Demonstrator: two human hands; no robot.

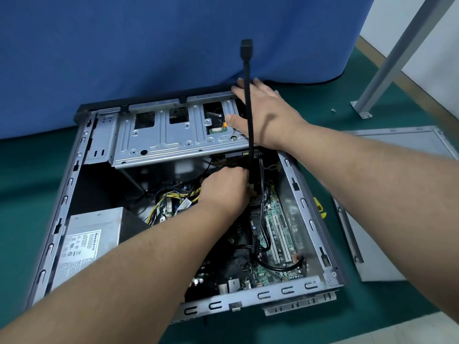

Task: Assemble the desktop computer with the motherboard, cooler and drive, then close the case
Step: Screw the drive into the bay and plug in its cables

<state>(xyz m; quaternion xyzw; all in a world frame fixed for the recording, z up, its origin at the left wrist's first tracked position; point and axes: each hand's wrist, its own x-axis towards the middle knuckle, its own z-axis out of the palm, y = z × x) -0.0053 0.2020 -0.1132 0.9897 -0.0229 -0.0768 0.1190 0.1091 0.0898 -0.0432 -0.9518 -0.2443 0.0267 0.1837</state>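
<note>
We see the right hand (265,112) spread flat, fingers straight, pressing on the stamped grey metal drive cage (173,135) at the far edge of the open case (308,214). Below it, the left hand (226,187) curls inside the case, apparently gripping a stiff black cable (248,95) that rises past the right hand. The green motherboard (273,219) lies just right of the left hand.
</note>
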